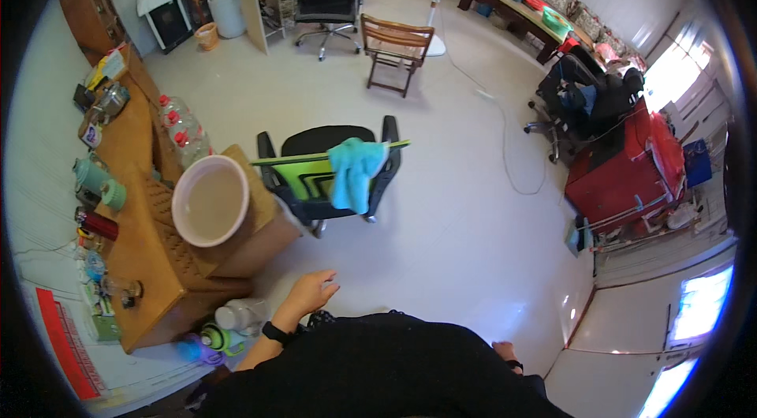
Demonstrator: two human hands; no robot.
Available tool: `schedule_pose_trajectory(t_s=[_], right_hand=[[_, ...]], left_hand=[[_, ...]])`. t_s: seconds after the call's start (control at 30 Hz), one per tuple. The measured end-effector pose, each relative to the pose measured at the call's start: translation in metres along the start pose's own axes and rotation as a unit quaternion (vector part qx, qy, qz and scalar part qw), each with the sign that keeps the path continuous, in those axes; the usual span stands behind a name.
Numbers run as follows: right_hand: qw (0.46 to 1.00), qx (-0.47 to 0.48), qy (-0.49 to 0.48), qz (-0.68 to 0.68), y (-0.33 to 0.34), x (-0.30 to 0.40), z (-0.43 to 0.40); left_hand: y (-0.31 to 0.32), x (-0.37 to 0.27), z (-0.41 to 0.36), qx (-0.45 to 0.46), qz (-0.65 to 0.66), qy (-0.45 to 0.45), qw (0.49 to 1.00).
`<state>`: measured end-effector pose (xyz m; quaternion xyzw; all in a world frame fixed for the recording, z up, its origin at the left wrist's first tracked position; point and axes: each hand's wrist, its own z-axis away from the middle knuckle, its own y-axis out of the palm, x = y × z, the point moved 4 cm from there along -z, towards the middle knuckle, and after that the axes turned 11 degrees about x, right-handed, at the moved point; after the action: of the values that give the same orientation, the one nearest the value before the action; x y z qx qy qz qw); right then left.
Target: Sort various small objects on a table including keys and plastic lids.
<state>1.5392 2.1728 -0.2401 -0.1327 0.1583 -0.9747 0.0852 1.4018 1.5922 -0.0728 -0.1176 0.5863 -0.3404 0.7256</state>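
My left hand [310,292] hangs in front of my body, over the pale floor, with nothing in it and a gap between thumb and fingers. Low at my right side, my right hand [504,350] is small in view, and its fingers are too unclear to read. A pink-rimmed basin [241,214] of cloudy water rests on a cardboard box [251,255] ahead of my left hand. Beyond that hand stands an office chair with a green mesh back [304,178]. Over the top of its backrest drapes a turquoise cloth [356,172]. Neither hand touches these things.
A wooden cabinet [148,276] with cups and jars runs along the left wall. Bottles [236,314] stand at its near end, and large clear bottles [186,134] beyond it. A folding wooden chair [399,42] stands farther off. A white cable [505,140] crosses the floor near a red cabinet [621,181].
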Motion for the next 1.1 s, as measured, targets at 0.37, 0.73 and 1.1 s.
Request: schedule_pose_trajectory(t_s=[0.37, 0.73, 1.1], right_hand=[[0.966, 0.045, -0.254, 0.029, -0.063, 0.284, -0.057], [0.936, -0.065, -0.124, 0.323, -0.230, 0.328, -0.201], [0.855, -0.004, -0.326, 0.404, -0.237, 0.816, -0.217]], left_hand=[[0.035, -0.138, -0.203, 0.060, -0.038, 0.175, 0.982], [0.005, -0.149, -0.388, 0.037, 0.078, -0.018, 0.996], [-0.048, -0.185, -0.540, -0.022, -0.115, -0.160, 0.980]])
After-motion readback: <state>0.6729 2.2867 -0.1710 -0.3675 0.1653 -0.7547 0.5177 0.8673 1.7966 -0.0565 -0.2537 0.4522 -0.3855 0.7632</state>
